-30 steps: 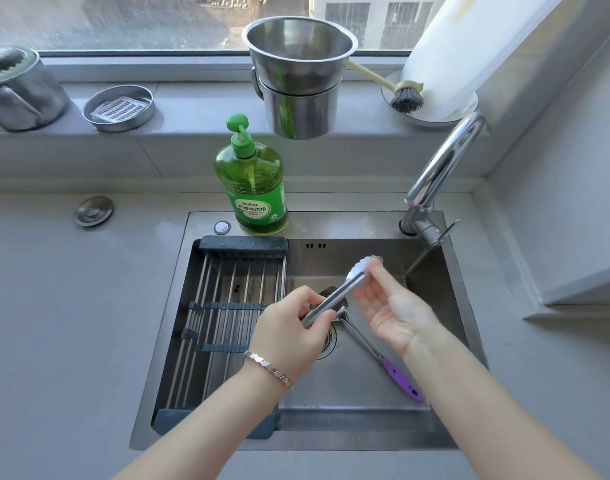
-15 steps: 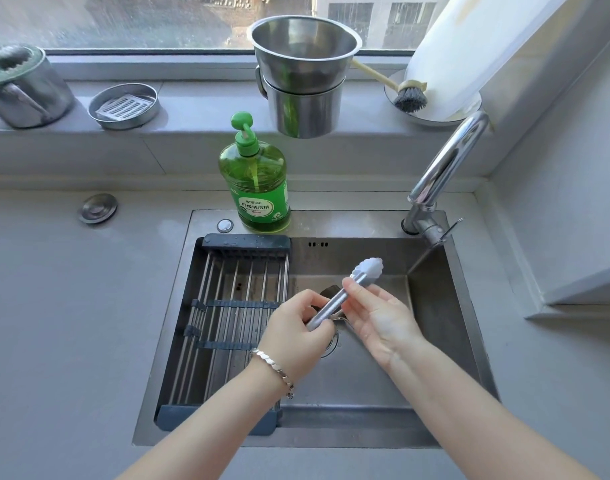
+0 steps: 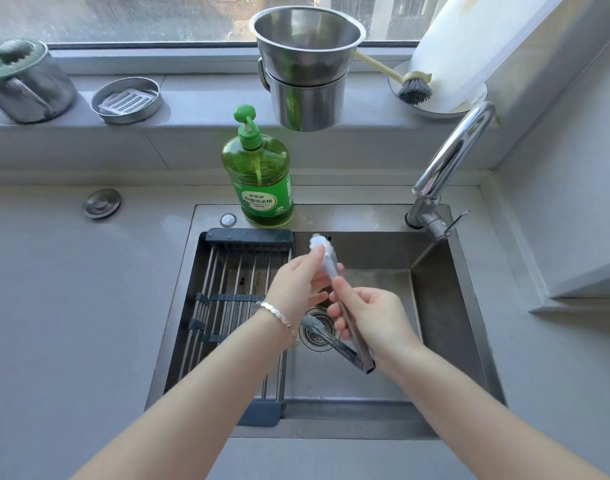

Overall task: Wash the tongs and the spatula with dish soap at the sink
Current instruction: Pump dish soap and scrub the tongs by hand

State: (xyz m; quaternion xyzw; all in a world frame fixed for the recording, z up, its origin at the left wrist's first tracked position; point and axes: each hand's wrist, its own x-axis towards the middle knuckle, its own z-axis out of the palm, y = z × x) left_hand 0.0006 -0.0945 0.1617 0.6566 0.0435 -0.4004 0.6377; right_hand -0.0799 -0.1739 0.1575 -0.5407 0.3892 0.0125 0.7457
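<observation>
Over the steel sink (image 3: 352, 218) I hold the metal tongs (image 3: 328, 266) in both hands. My left hand (image 3: 296, 285) wraps its fingers round the upper arm just below the grey tip. My right hand (image 3: 373, 317) grips the same arm lower down, near the hinge. The tongs are spread, and their other grey-tipped arm (image 3: 326, 336) reaches down over the drain (image 3: 314, 341). The spatula with the purple handle does not show; my right hand and forearm cover that part of the basin. The green dish soap bottle (image 3: 258, 178) stands on the sink's back rim.
A roll-up drying rack (image 3: 234, 299) covers the left half of the sink. The faucet (image 3: 449, 161) curves up at the back right, with no water running. On the sill stand stacked steel pots (image 3: 307, 81), a dish brush (image 3: 412, 88), a small tin (image 3: 126, 100) and a lidded container (image 3: 23, 81).
The hands swapped places on the tongs: left hand went from the handle to the tip end, right hand from the tip to the handle. The tongs swung from tip right to tip left and spread.
</observation>
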